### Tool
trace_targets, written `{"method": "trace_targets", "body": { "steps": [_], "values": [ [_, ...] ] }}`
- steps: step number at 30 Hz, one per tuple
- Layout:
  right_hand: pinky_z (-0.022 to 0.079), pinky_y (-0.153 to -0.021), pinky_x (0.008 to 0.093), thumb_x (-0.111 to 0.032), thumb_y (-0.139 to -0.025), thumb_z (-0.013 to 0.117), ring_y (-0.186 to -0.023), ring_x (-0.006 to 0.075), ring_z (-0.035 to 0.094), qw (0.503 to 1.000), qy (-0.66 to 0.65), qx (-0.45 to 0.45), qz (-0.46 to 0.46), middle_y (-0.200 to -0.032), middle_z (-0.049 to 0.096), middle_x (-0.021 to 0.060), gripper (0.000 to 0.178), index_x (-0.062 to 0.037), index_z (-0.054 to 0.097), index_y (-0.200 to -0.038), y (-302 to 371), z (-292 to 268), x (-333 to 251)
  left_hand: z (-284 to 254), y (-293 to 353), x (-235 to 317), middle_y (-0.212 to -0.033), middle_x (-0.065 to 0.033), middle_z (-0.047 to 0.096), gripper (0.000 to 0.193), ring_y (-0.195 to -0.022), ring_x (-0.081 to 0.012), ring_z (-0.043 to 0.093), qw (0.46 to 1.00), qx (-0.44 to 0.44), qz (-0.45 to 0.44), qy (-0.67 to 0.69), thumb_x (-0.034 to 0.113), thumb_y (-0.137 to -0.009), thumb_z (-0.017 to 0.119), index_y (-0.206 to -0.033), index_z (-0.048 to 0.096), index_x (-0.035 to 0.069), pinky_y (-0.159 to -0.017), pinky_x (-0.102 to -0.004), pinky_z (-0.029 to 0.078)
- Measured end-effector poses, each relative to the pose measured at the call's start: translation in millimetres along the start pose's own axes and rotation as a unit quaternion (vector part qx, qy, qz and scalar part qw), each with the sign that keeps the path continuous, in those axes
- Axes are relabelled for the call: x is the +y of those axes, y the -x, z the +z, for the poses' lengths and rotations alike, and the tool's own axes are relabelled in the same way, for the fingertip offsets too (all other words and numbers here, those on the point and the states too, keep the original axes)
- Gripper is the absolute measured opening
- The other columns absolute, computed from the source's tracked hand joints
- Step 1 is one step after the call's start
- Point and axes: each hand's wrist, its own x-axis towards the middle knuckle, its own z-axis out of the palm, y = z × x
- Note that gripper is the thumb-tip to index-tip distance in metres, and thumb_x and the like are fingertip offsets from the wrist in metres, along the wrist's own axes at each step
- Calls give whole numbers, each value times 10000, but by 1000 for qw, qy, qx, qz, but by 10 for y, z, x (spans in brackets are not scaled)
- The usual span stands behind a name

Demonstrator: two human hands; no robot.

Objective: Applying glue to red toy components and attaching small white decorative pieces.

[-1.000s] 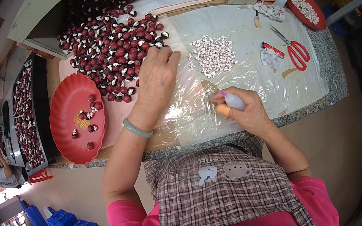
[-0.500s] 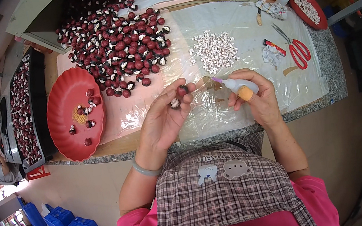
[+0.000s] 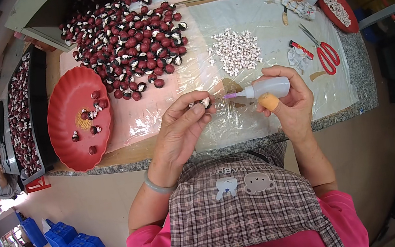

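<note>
Between the fingertips of my left hand (image 3: 178, 128) is a small round piece (image 3: 206, 103), its white part turned up beside a dark part. My right hand (image 3: 295, 102) grips a translucent squeeze bottle (image 3: 275, 86) lying almost level. Its purple needle tip (image 3: 230, 95) points at the left hand's piece, a short gap away. An orange wrap (image 3: 269, 102) covers my right thumb. Beyond the hands lies a patch of small white pieces (image 3: 237, 51) with dark marks. A big heap of dark red, black and white balls (image 3: 139, 51) spreads to the far left.
A red scalloped dish (image 3: 66, 142) with several balls stands at left, beside a black tray (image 3: 24, 127) of similar ones. Red-handled scissors (image 3: 328, 57), a red tube (image 3: 301, 50) and crumpled tissue (image 3: 298, 60) lie at right. Far right is a red dish (image 3: 351, 21) of white pieces.
The bottle has swung from a slant to nearly level. My left fingers have turned the small piece, so white shows where dark red did.
</note>
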Motion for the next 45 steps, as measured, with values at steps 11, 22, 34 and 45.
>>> {"method": "trace_targets", "body": {
  "steps": [11, 22, 34, 45],
  "values": [
    [481, -601, 227, -147, -894, 619, -705, 131, 618, 983, 127, -5, -132, -941, 650, 134, 413, 25, 496, -1248, 87, 40, -28, 70, 0, 4, -1115, -152, 608, 242, -952, -183, 602, 997, -10, 4, -79, 26, -881, 605, -1117, 577, -15, -817, -263, 504],
    [526, -723, 293, -154, -841, 682, -827, 219, 679, 955, 251, 12, -158, -916, 674, 146, 412, 14, 560, -1196, 95, 50, -29, 79, 0, -23, -1038, -95, 615, 204, -953, -167, 615, 997, -10, -4, -70, -9, -874, 601, -1077, 579, 5, -877, -286, 500],
    [530, -717, 305, -110, -804, 706, -824, 245, 677, 942, 284, -7, -178, -970, 660, 162, 418, 18, 572, -1178, 77, 80, -38, 59, -10, -51, -998, -66, 596, 208, -952, -170, 619, 997, -12, -16, -75, -15, -875, 596, -1081, 579, 2, -877, -283, 496],
    [535, -702, 285, -99, -819, 707, -828, 210, 673, 967, 215, -9, -139, -987, 660, 149, 358, 18, 577, -1132, 53, -40, -10, 46, -1, -19, -1056, -83, 617, 266, -914, -146, 609, 997, -2, -21, -76, -1, -882, 589, -1148, 582, -4, -815, -245, 487]
  ]
}}
